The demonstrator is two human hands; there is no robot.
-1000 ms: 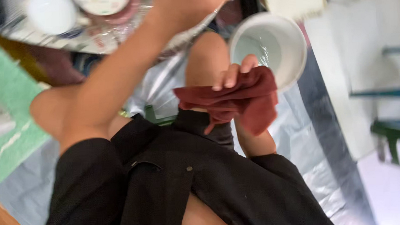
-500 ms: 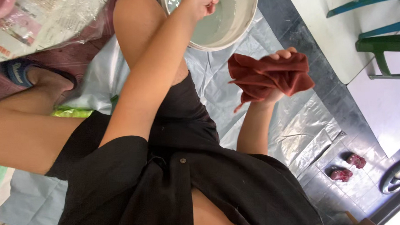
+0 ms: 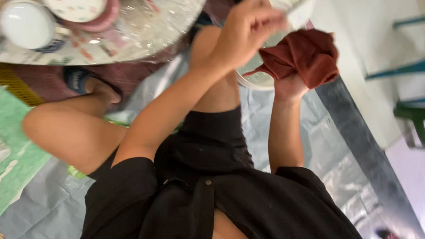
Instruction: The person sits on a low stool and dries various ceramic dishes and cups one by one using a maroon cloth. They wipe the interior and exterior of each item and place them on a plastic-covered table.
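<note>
Two hands raised above the knees. Right hand (image 3: 292, 85) grips a bunched dark-red cloth (image 3: 305, 55), fingers closed under it. Left hand (image 3: 247, 29) pinches shut against a pale bowl (image 3: 256, 79), just beside the cloth.

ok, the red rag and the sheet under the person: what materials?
Red rag: looks like soft matte woven cloth, since it bunches and folds in the right hand. Floor sheet: probably thin plastic or foil film, grey-silver, glossy, creased with bright highlights.

Matt rust-red cloth (image 3: 303, 56) (soft, crumpled)
</note>
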